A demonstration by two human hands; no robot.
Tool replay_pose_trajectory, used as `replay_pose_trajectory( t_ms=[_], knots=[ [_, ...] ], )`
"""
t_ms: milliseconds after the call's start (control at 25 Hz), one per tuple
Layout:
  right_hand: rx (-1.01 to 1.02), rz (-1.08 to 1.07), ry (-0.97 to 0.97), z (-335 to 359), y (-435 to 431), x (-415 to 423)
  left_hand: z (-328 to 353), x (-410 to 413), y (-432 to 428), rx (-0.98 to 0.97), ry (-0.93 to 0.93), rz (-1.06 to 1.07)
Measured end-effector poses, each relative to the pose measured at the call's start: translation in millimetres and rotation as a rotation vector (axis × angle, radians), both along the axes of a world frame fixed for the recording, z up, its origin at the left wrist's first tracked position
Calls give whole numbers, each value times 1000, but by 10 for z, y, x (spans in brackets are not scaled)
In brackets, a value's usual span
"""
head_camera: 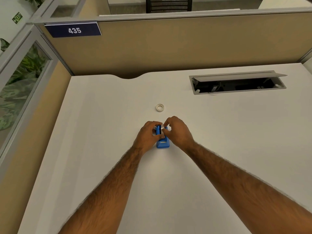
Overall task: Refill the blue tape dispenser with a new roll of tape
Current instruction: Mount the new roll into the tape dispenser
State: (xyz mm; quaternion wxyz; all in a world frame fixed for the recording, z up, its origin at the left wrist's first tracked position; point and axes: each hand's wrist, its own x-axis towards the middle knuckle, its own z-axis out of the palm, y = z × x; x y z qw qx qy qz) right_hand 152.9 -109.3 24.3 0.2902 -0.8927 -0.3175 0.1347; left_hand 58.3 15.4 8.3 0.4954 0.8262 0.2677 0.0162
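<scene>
Head view | my left hand (148, 135) clasps the blue tape dispenser (162, 141) on the white bench (219, 132) | my right hand (177, 130) pinches a pale roll part at its top, grip closed | spare tape roll (159, 108) lies just beyond both grips, apart.

This is an office cubicle. Beyond the fingers (161, 130), tan fabric partition walls (168, 48) with grey metal frames close in a white tabletop (101, 132). Up and to the left of the fingers, a dark blue plate (73, 30) on the partition reads 435. To the right and beyond them, a grey cable hatch (236, 82) stands open in the tabletop. A black mesh office chair (168, 4) shows past the partition, and a green exit sign (17, 17) hangs far left.
</scene>
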Motion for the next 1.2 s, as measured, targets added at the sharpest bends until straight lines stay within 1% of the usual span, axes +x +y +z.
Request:
replay_pose_trajectory(
  t_ms=[240, 320, 480, 640, 760, 920, 1000, 1200],
  knots=[
    [-49, -28, -45, 90, 126, 52, -17, 11, -11, 40, 24, -7],
    [-66, -21, -32, 112, 154, 93, -17, 8, -13, 44, 21, -9],
    [-33, -24, 18, 92, 111, 92, -15, 14, 0, 55, 25, -18],
    [-12, -24, -6, 41, 14, -21, -8, 19, 45, 6, 2, -28],
    [-3, -28, -4, 44, 0, -35, -6, 19, 53, 3, -16, -27],
    [-39, -52, -4, 79, 100, 22, -33, 41, 25, -11, -4, -4],
    [-48, -68, 22, 94, 131, 52, -43, 46, 16, -22, 7, 1],
    [2, -107, 116, 47, 65, 14, -62, 7, 39, -77, -4, 23]
  ],
)
